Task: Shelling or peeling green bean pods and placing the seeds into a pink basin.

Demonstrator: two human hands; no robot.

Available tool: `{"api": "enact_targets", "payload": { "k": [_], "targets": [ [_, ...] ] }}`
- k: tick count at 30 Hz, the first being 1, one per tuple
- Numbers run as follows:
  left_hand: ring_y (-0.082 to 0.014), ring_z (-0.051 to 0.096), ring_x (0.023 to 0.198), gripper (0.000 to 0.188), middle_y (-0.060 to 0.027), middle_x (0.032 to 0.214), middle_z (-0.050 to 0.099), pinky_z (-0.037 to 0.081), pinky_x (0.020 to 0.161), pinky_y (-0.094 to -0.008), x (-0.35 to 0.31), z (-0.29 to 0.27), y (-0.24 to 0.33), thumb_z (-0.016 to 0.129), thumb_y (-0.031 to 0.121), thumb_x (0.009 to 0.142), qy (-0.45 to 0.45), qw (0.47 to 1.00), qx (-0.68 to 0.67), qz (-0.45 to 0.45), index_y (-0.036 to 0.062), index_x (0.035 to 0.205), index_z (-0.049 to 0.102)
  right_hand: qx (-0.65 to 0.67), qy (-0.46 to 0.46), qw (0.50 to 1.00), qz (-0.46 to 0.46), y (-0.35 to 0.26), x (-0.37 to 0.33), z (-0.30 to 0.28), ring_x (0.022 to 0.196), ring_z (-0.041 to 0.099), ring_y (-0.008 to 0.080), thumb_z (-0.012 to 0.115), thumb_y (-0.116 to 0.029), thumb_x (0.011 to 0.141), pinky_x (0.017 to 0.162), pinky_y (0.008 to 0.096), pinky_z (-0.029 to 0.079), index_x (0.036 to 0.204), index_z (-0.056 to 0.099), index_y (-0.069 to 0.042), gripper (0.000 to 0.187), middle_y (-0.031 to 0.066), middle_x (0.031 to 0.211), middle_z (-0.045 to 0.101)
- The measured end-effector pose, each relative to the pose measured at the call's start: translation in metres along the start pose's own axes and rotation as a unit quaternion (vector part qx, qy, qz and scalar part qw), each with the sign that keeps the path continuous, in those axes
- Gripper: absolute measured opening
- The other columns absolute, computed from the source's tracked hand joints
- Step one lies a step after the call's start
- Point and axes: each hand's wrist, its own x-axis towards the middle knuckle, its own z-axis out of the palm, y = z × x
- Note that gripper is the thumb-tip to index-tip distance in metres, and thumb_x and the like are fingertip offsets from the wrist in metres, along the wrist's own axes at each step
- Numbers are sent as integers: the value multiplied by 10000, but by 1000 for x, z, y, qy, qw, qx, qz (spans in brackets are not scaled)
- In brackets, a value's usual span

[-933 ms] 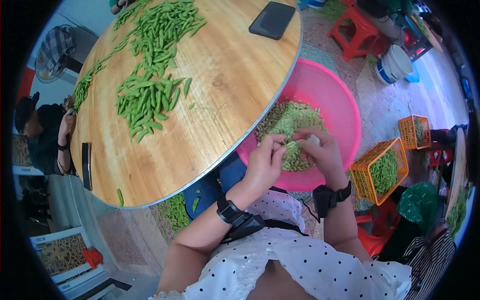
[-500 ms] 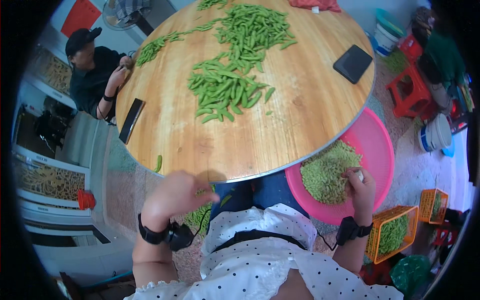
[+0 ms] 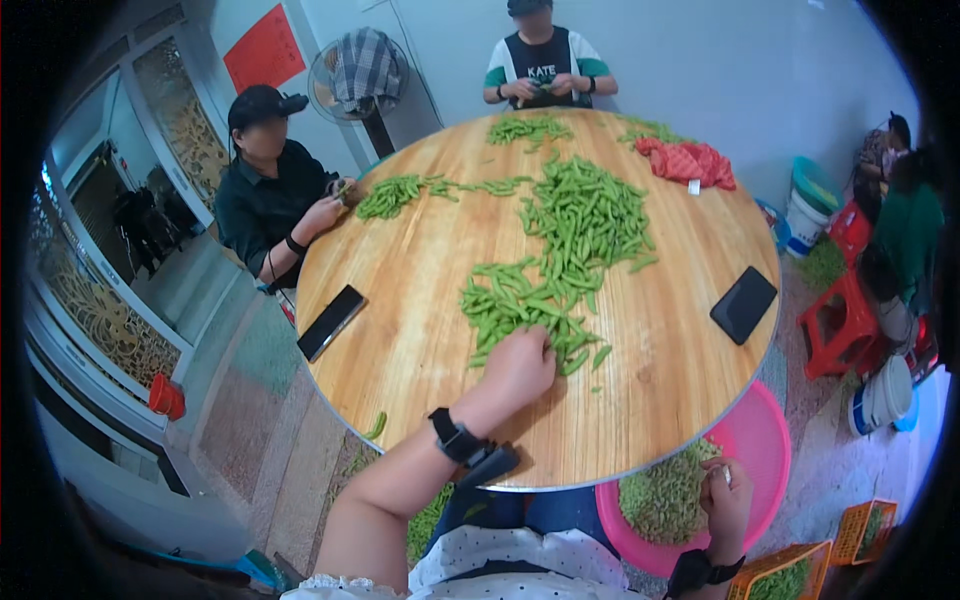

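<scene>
Over the near edge of a heap of green soybean pods (image 3: pixel 590 220) on the round wooden table, my left hand (image 3: pixel 515 368) bends down with curled fingers. Its fingertips are among the pods, and what they grip, if anything, is hidden. My right hand (image 3: pixel 728 497) is closed in a pinch at the right side of a pink basket (image 3: pixel 768 440), above a pile of pale green shelled beans (image 3: pixel 660 498). Something small and white (image 3: pixel 727 474) shows at its fingers; I cannot make out what it is.
Phones lie at the left (image 3: pixel 332 323) and right (image 3: pixel 745 305) of the table (image 3: pixel 420 390). A red mesh bag (image 3: pixel 685 163) is at the back. Two people (image 3: pixel 270 190) sit left and opposite. Orange crates (image 3: pixel 795 575) and a red stool (image 3: pixel 838 325) stand at right.
My left hand has moved from the table's near edge up and forward onto the pods. The right hand stays by the basket. The view has tilted up, bringing the person opposite into sight.
</scene>
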Motion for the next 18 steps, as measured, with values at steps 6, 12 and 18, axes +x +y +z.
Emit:
{"api": "enact_targets", "payload": {
  "k": [6,12,18],
  "targets": [
    [-71,491,523,172,-20,669,562,400,471,-222,-36,-22,24,608,98,800,-172,816,-518,-192,-32,906,571,-28,-71,997,-19,-26,10,31,501,402,63,464,-147,870,450,203,297,789,542,-1,185,4,599,463],
    [-31,452,538,214,14,672,562,370,479,-190,-87,-9,65,619,94,804,-230,788,-535,-201,-26,980,595,-3,-208,978,18,-43,5,70,563,431,51,461,-173,892,499,189,343,890,566,-3,199,-11,665,498],
    [-72,527,637,200,-28,704,591,420,569,-202,-103,12,78,626,88,791,-175,890,-421,-31,-6,966,625,59,-290,954,53,-28,1,67,545,383,19,450,-217,910,476,156,300,904,553,-29,215,-39,676,465]
  ]
}}
